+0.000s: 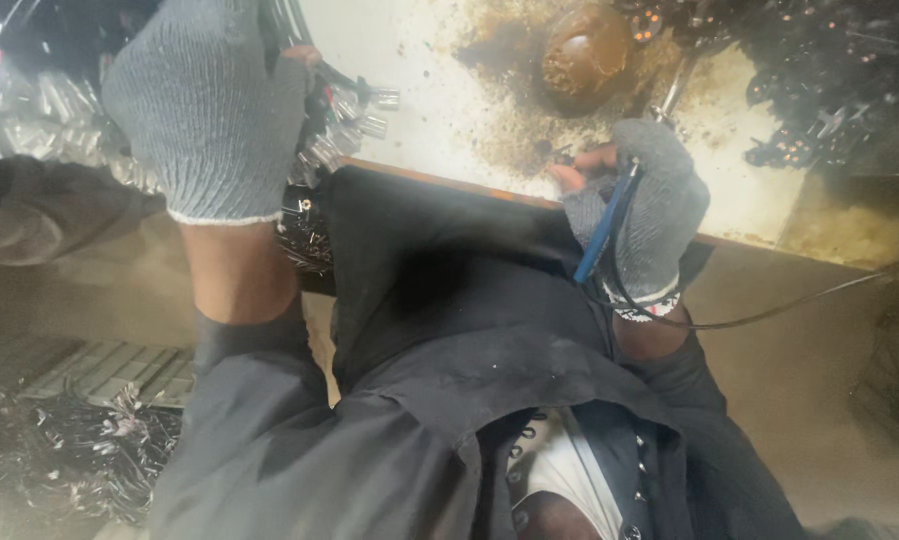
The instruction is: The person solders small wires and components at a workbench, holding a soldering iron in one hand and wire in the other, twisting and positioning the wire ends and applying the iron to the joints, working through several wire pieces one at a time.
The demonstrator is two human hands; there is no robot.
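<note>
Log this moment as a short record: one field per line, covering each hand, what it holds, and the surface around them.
left hand: grey knit glove, raised, gripping a bundle of black cables with silver plugs
right hand: grey fingerless glove, closed on a blue-handled tool with a black cord trailing off
work surface: pale, stained brown
on surface: round brown lump; heap of black cables far right
floor, lower left: more black cables

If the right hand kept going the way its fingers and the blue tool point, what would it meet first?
Most likely the small dark part at the fingertips of the right hand, on the stained worktop. Beyond that stands the brown, grimy round lump. Depth is hard to judge here.
</note>
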